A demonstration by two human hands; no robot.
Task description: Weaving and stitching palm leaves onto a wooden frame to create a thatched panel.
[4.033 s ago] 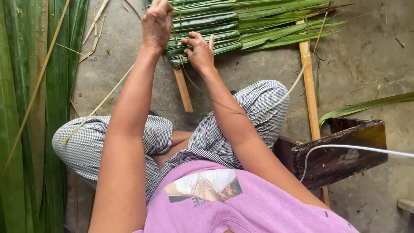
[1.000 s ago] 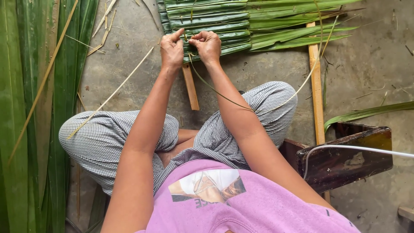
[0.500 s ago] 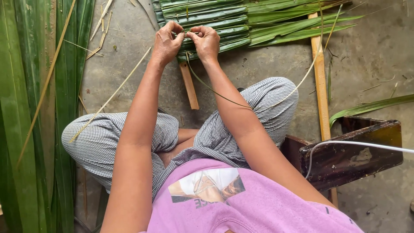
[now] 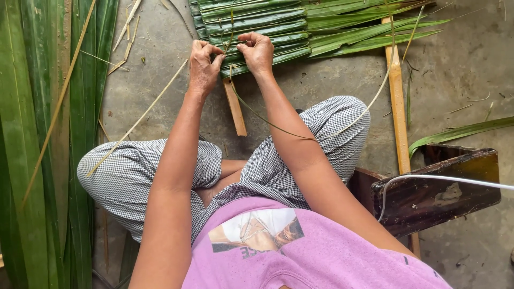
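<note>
Both hands (image 4: 230, 59) pinch a thin fibre strand (image 4: 267, 120) at ribbed, folded green leaves (image 4: 267, 27).

Thatch-making yard: concrete floor (image 4: 460, 69), palm leaves (image 4: 43, 134).

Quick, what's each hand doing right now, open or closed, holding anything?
Left hand: closed, fingers curled at the edge of the folded green palm-leaf panel; what it grips cannot be told.
Right hand: closed, pinching a thin green leaf strip against the panel.
</note>
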